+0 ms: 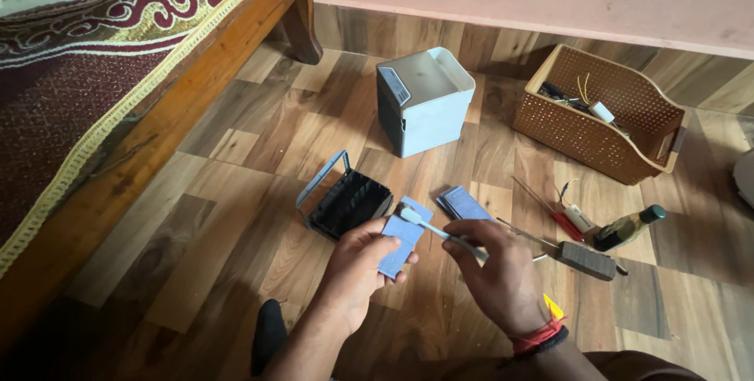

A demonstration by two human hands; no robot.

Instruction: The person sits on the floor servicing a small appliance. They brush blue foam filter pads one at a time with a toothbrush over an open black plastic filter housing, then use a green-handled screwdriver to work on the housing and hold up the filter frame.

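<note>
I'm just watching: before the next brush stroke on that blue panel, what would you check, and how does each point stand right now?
1. Left hand grips the blue filter panel firmly: ok.
2. Right hand holds the toothbrush by its handle: ok.
3. Brush head rests on the panel's upper end: ok.
4. Stack of spare blue panels lies apart on the floor, within easy reach: ok.
5. Open black case sits beside the left hand, not under the brush: ok.
6. Whether the panel is already clean: cannot tell.
</note>
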